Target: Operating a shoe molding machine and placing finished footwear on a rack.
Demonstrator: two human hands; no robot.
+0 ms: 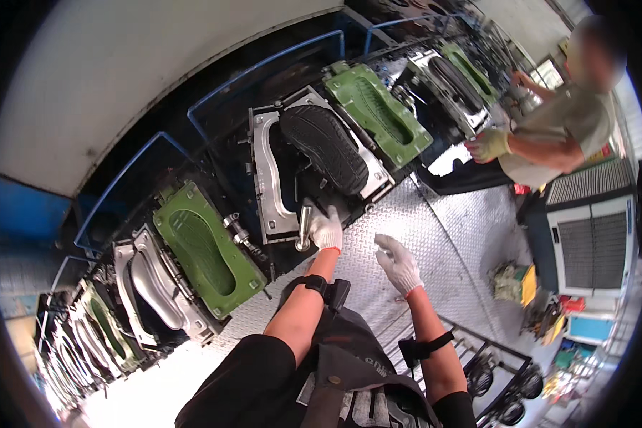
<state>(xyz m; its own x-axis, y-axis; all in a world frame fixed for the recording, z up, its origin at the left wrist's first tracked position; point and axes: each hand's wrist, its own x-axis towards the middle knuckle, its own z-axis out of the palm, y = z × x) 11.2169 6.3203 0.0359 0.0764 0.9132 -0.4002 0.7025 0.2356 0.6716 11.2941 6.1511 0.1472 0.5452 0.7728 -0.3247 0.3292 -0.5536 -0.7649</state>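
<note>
My left hand (326,230), in a white glove, is at the front edge of an opened silver shoe-sole mold (267,178). Its visible fingers are stretched apart, beside a shiny metal cylinder (304,228); whether they touch it I cannot tell. A black rubber sole (326,148) lies tilted on the right half of this mold. My right hand (399,265), also gloved in white, hovers over the metal floor with its fingers apart and nothing in them. A green mold half (378,114) stands beside the sole, to its right.
Another green mold half (207,250) and a silver mold (157,285) continue the row leftward. Blue rails (264,65) run behind. At the right a co-worker (549,135) stands by the farther molds. A black rack (506,357) stands low at the right, and a yellow bin (526,285) beyond.
</note>
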